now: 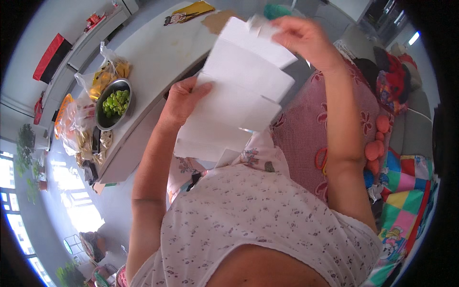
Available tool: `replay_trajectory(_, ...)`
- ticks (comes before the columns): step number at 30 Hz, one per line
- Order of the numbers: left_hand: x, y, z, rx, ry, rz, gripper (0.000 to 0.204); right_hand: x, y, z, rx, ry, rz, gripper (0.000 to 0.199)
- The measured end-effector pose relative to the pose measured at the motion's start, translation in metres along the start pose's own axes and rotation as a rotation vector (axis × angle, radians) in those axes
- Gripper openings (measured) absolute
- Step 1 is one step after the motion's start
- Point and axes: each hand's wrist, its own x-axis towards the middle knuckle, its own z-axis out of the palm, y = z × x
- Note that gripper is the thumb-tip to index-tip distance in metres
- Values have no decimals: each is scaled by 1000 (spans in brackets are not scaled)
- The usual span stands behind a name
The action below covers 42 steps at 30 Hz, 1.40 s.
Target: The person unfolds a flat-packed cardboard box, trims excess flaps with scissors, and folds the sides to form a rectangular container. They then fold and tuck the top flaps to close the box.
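Observation:
A sheet of white card (229, 103), creased into panels with cut flaps like an unfolded box, spreads out above my lap. My left hand (184, 98) is closed on its left edge, thumb lying on the upper face. At the far end my right hand (306, 40) pinches a whitish flap or strip (260, 26), blurred, at the card's top edge. I cannot tell whether that piece is still joined to the card. The card's underside is hidden.
Left stands a pale table (167, 45) with a metal bowl (114, 104) of green grapes, plastic bags (107, 71) and a yellow flat item (193, 12). Right, a red patterned cover (306, 119) bears orange-handled scissors (321, 160); a colourful patchwork cloth (404, 191) lies beyond.

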Motion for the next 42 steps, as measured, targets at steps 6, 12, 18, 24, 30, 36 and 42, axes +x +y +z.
replay_trajectory(6,14,-12,-7,-490,306,55,14,-58,9,-6,369,471,323,30)
replay_trajectory(12,9,-11,15,-666,320,-27,12,-100,3,54,691,332,455,30)
replay_trajectory(18,1,-1,31,-762,319,-133,11,-106,10,66,790,375,542,14)
replay_trajectory(24,-6,4,29,-799,245,-96,11,-103,9,71,1003,447,548,10)
replay_trajectory(30,-7,-15,17,-824,107,-82,15,-100,8,75,1022,473,519,9)
replay_trajectory(36,-22,-11,26,-849,25,-345,32,-100,15,79,935,526,607,11)
replay_trajectory(42,-17,-28,29,-900,18,-332,38,-106,14,64,878,786,674,14)
